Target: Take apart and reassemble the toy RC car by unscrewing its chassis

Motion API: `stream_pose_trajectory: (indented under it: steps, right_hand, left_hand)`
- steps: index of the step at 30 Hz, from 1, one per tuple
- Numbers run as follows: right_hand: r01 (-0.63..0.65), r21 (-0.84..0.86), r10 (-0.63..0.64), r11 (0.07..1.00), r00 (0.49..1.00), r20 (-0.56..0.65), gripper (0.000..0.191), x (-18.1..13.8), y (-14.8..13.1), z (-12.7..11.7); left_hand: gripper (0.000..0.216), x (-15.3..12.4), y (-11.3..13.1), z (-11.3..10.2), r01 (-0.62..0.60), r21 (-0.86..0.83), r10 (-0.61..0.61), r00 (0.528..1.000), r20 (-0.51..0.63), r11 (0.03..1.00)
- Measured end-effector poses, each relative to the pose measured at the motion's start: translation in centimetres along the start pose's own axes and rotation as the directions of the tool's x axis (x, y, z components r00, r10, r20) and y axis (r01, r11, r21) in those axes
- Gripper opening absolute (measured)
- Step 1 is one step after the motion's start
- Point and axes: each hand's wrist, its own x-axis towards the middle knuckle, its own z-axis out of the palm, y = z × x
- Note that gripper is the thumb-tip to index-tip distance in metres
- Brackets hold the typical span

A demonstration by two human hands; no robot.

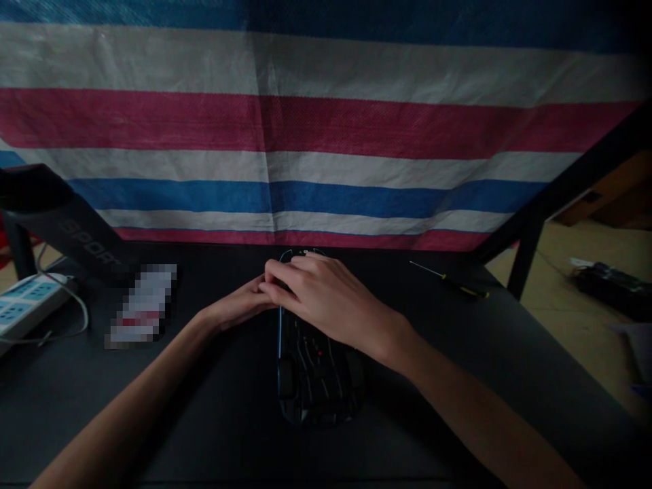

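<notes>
A dark toy car (318, 384) lies on its roof on the black tabletop, its underside and wheels facing up and a small red dot near the middle of its chassis. At the car's far left side, my left hand (242, 305) is closed against it, with the fingertips hidden behind the other hand. My right hand (329, 292) reaches across the far end of the car, its fingers bent and closed near my left fingertips. Whatever is between the right fingers cannot be made out.
A screwdriver (466, 291) with a black and yellow handle lies to the right on the black table (214, 421). On the left are a blurred white and red packet (145, 302) and a power strip (30, 299) with a cable. A striped tarp (326, 129) hangs behind.
</notes>
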Motion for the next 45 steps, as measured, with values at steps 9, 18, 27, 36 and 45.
stream_pose_trajectory:
  steps: [9, 18, 27, 36, 45]
  right_hand:
    - [-0.017, 0.017, 0.017, 1.0, 0.999, 0.034, 0.017, -0.3, -0.2, 0.0]
    - [-0.002, -0.011, 0.002, 1.0, 1.0, 0.0, 0.02, -0.1, -0.3, 0.3]
    - [0.02, -0.043, -0.02, 0.999, 1.0, -0.004, 0.019, 0.0, 0.0, 0.2]
    - [0.019, 0.011, -0.019, 1.0, 1.0, 0.013, 0.018, -0.1, 0.1, 0.0]
    - [0.039, 0.067, -0.043, 0.997, 0.997, 0.061, 0.012, -0.2, 0.0, -0.5]
  left_hand:
    - [0.032, -0.3, 0.7, 0.7, 0.033, 0.064, -0.03, 0.999, -0.044, 0.997]
    - [0.032, -0.2, 0.6, 0.6, 0.041, 0.062, -0.036, 0.997, -0.068, 0.997]
    - [0.035, -0.1, 0.4, 0.4, 0.011, 0.026, -0.01, 1.0, -0.01, 1.0]
    - [0.038, 0.0, -0.1, -0.1, 0.035, 0.065, -0.033, 0.999, -0.035, 0.997]
    - [0.039, -0.2, 0.3, 0.3, 0.008, 0.095, -0.003, 0.999, -0.05, 0.995]
